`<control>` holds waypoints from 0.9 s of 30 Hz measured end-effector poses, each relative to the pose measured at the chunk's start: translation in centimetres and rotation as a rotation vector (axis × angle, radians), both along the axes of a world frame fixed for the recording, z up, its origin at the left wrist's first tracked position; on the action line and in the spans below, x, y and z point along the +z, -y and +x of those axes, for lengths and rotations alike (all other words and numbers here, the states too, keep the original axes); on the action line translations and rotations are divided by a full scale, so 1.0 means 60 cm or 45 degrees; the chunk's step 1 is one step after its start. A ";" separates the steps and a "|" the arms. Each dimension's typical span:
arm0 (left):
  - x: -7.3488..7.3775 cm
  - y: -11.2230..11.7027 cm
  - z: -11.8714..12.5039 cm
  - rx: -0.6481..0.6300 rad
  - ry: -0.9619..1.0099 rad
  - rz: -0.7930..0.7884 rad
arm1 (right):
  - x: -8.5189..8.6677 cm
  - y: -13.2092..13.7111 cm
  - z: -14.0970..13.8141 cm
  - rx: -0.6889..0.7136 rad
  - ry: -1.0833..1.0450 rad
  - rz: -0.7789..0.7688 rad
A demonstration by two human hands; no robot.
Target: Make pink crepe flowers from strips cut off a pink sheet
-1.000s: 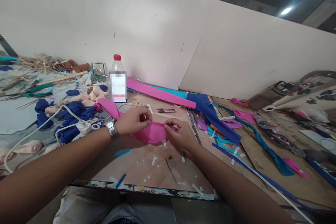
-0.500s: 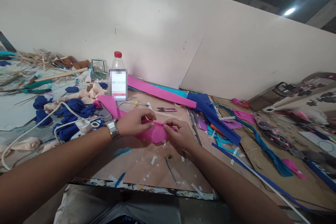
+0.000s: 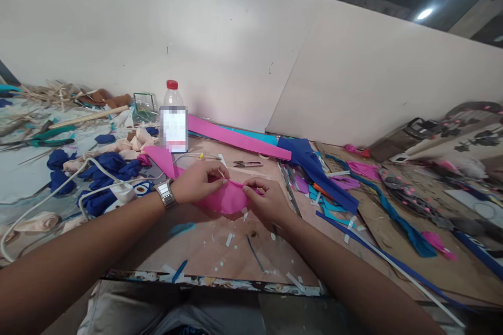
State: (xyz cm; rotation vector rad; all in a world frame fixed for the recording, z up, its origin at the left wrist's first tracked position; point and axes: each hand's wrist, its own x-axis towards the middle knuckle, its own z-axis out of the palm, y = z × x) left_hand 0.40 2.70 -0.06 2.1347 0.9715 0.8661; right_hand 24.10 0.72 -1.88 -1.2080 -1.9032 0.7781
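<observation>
A pink piece of cloth [image 3: 226, 200] lies on the brown board [image 3: 220, 246] in front of me. My left hand [image 3: 198, 182], with a metal watch on its wrist, pinches the cloth's top edge at the left. My right hand [image 3: 265, 199] pinches the same folded edge at the right. The two hands sit close together, fingertips a few centimetres apart. The cloth's lower part hangs as a rounded flap between them. A long pink strip [image 3: 161, 159] runs from under my left hand toward the bottle.
A clear bottle with a red cap [image 3: 174, 118] stands behind my hands. Small snips [image 3: 247, 164] lie beyond the cloth. Blue and cream cloth rolls [image 3: 106, 165] and a white cable [image 3: 58, 191] crowd the left. Blue, pink and teal strips [image 3: 326, 183] cover the right.
Both hands stay pinched on the pink cloth's top edge, shifting only slightly. The view has swung a little.
</observation>
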 end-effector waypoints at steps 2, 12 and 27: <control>-0.001 -0.003 -0.002 0.011 0.031 -0.025 | -0.002 -0.001 0.000 -0.005 -0.026 0.009; 0.000 -0.002 -0.001 0.047 0.017 -0.092 | -0.005 -0.001 0.003 0.001 0.060 0.081; -0.006 0.020 0.011 -0.226 -0.281 -0.125 | -0.006 0.010 0.001 0.213 0.326 0.251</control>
